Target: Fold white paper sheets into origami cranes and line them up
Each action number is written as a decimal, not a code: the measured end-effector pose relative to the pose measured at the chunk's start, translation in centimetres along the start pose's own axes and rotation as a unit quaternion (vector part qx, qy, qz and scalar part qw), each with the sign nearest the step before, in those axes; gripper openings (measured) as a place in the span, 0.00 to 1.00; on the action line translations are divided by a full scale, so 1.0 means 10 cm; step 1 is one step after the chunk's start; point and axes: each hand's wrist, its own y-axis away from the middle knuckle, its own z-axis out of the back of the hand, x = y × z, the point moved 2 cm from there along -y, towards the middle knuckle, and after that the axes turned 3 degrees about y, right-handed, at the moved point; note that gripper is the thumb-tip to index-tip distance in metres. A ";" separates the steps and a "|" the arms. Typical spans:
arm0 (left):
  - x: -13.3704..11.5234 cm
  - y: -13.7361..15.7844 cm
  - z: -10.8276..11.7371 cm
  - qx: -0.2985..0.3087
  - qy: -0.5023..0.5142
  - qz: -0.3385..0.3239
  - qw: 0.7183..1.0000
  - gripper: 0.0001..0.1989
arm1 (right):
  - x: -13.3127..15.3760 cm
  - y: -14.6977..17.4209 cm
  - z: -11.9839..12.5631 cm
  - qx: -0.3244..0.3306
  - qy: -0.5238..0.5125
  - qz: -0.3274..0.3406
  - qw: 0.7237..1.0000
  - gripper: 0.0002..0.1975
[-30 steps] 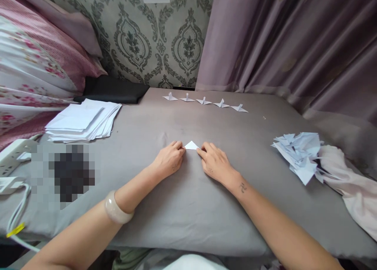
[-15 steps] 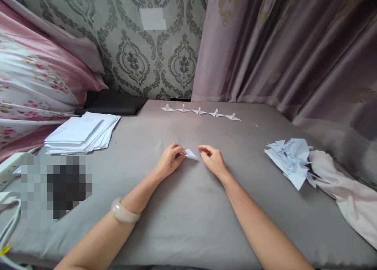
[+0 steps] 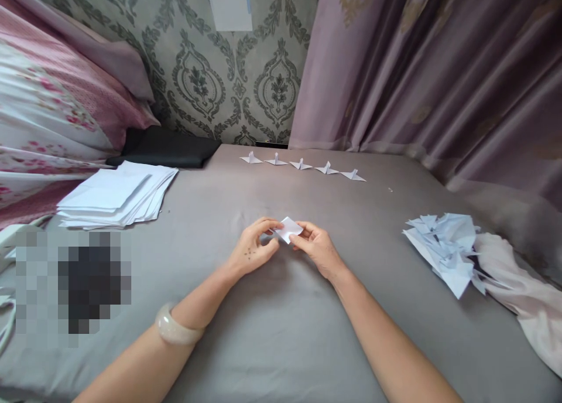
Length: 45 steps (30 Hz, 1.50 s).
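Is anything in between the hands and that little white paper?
Nothing that I can see. The right hand pinches the paper on one side, and the left hand touches it on the other.

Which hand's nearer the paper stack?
Left. The left hand is right of the stack, nearer the camera; the right hand is farther right, at the right edge of the small paper.
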 end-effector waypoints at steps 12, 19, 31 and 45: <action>0.16 -0.04 -0.02 -0.068 0.429 0.247 0.866 0.14 | 0.08 0.10 -0.14 0.049 0.062 0.087 0.993 0.20; 0.12 -0.02 -0.04 -0.031 0.415 0.245 0.876 0.13 | 0.06 0.07 -0.03 0.042 -0.058 0.009 0.997 0.18; 0.10 -0.02 0.00 0.000 0.426 0.200 0.882 0.17 | 0.08 0.08 -0.02 0.078 -0.132 -0.060 0.986 0.12; 0.17 -0.03 0.00 -0.013 0.417 0.241 0.877 0.16 | 0.04 0.05 -0.02 -0.002 -0.026 -0.023 0.999 0.16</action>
